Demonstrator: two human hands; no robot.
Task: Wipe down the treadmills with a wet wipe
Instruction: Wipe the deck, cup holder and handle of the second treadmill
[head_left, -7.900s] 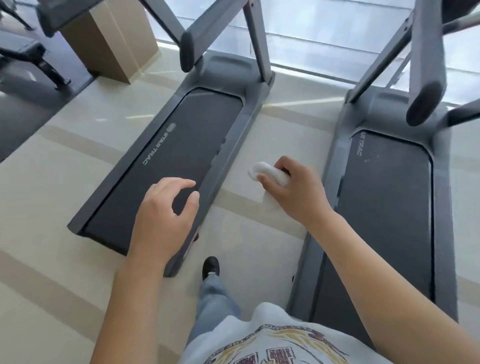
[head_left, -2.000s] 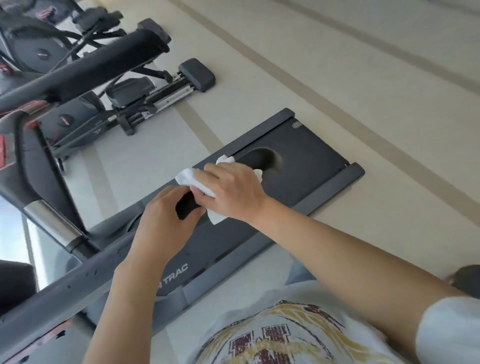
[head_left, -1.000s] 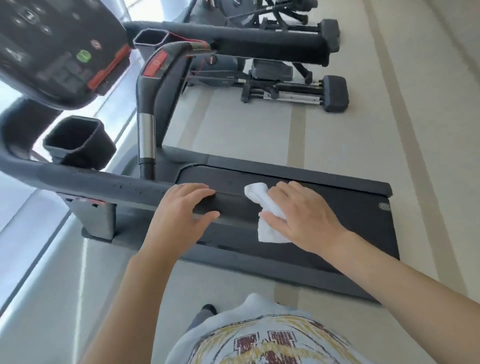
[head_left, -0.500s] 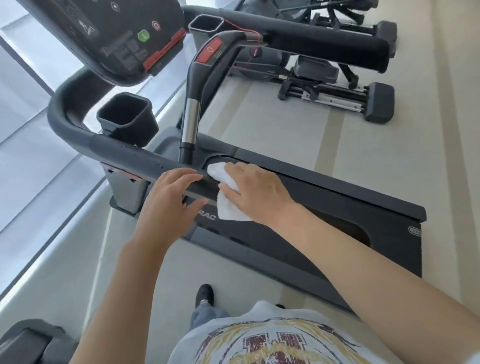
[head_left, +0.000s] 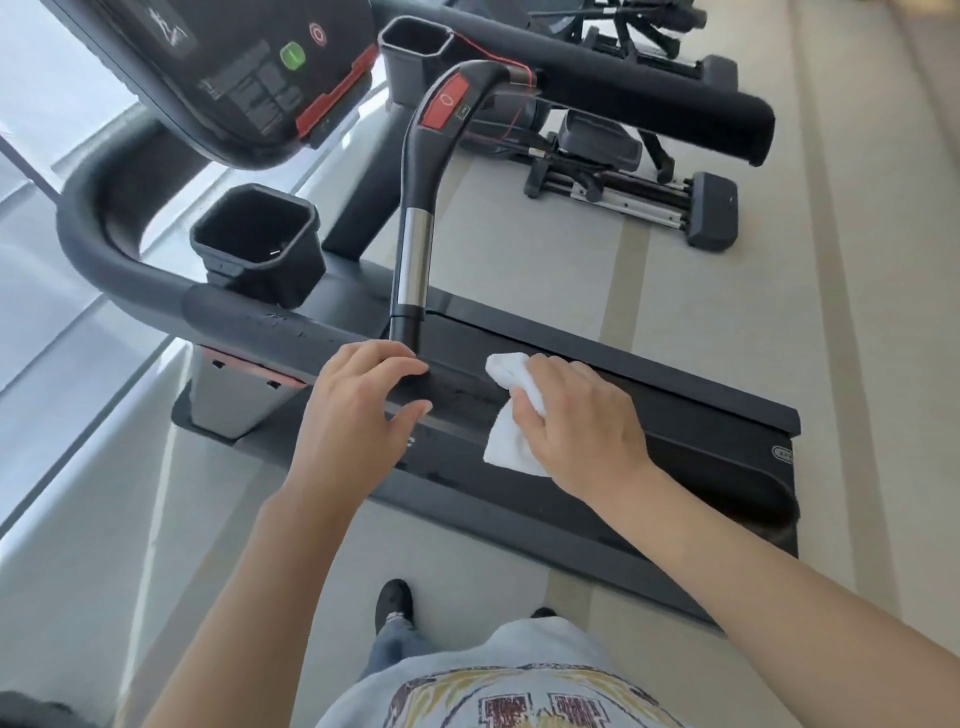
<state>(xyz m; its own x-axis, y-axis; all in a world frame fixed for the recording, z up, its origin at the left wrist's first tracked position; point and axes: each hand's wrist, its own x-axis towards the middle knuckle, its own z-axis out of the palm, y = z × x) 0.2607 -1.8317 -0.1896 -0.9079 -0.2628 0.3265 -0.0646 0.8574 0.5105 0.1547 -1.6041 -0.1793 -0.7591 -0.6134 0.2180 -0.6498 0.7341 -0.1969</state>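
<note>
1 treadmill (head_left: 727, 457) fills the middle of the view, with 1 console (head_left: 234, 78), 2 cup holders, the near one (head_left: 257, 244) and the far one (head_left: 415, 44), and 2 side handrails: the near handrail (head_left: 249, 322) and the far handrail (head_left: 649, 104). 1 white wet wipe (head_left: 511, 441) is in play, and 2 hands are in view.

The left hand (head_left: 353, 421) rests on the near handrail, fingers bent over its top and thumb spread below, gripping it loosely. The right hand (head_left: 576, 421) is curled round the wet wipe, bunching it against the same handrail just right of the left hand; a loose corner of the wipe hangs down below the fingers. The 2 hands are near each other but apart.

1 upright bar (head_left: 415, 260) with a red button and a metal section rises just beyond the left hand. The floor (head_left: 857, 364) is pale with darker stripes. 1 other exercise machine (head_left: 623, 176) stands far right, and glazing runs along the left.
</note>
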